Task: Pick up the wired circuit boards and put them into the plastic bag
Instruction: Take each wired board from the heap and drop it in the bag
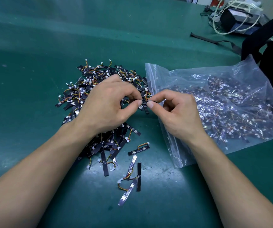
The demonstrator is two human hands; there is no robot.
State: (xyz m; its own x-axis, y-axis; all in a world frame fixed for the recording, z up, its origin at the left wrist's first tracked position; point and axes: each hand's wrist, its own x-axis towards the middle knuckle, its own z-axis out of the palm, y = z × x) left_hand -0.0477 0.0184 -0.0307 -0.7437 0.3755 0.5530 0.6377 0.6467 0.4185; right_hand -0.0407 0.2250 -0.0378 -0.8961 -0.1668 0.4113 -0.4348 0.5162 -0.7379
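Scores of wired circuit boards lie loose around the fingers; many more already fill the plastic bag just right of them. The left hand and right hand each pinch one end of a single board, thumb and forefinger closed tight, other fingers curled.

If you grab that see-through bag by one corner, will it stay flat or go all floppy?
Probably floppy: the plastic bag looks thin and crinkled. It would likely sag, since many wired boards sit inside. They may slide to the low end.
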